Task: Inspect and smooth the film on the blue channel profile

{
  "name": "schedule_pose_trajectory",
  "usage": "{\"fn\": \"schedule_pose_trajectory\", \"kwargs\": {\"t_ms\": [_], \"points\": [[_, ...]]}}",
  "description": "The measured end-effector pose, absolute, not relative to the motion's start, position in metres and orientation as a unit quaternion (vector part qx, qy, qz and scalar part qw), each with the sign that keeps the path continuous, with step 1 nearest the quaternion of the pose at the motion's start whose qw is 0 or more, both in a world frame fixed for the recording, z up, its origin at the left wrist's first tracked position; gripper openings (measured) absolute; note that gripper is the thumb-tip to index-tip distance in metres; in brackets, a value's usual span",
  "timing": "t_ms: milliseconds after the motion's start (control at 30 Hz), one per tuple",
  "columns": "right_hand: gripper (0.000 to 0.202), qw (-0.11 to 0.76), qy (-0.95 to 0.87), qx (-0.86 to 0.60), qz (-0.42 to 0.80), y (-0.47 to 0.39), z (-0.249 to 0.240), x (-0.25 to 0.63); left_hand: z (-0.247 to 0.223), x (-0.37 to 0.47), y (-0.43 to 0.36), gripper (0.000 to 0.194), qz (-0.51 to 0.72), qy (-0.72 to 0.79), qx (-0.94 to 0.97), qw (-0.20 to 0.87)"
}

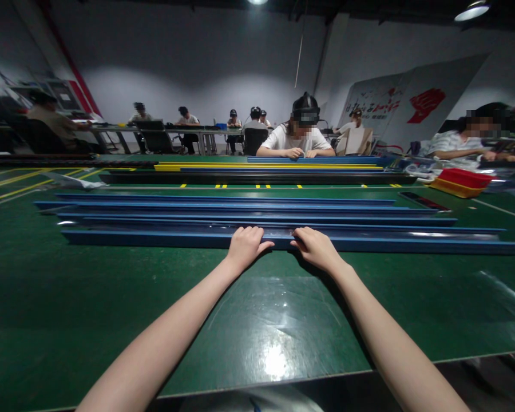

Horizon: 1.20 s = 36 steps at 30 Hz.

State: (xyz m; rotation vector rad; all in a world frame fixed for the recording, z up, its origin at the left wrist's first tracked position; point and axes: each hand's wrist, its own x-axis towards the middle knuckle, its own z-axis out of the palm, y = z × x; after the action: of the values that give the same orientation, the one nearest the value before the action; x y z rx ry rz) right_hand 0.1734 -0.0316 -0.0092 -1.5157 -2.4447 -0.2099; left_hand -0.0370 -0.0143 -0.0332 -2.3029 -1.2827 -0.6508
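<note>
**Blue nearest strip, crosswise, in both hands**

From my end of the feed, I see the nearest strip lying on the green table, straight ahead of the wearer and closest to them among several long pieces. Its long axis runs left to right, crossing in front of both forearms; one end points left, well short of the picture's border, while the other reaches the right edge of my view. It lies roughly parallel to the blue strips just behind it, and to the yellow strip and dark strip farther back.

I have the left hand and the right hand closed near its middle, a short gap between them. Fingers curl over the top, thumbs lie along the near side, pointing inward. The fingertips are hidden from me, so I can't say how firmly they press.
</note>
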Motion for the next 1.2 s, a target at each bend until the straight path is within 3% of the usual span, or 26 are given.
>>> {"fn": "schedule_pose_trajectory", "kwargs": {"t_ms": [1200], "points": [[0.016, 0.126, -0.834, -0.530, -0.085, -0.0311, -0.0117, 0.1739, -0.0322, -0.0369, -0.0146, 0.038, -0.255, -0.458, -0.826, 0.209]]}}
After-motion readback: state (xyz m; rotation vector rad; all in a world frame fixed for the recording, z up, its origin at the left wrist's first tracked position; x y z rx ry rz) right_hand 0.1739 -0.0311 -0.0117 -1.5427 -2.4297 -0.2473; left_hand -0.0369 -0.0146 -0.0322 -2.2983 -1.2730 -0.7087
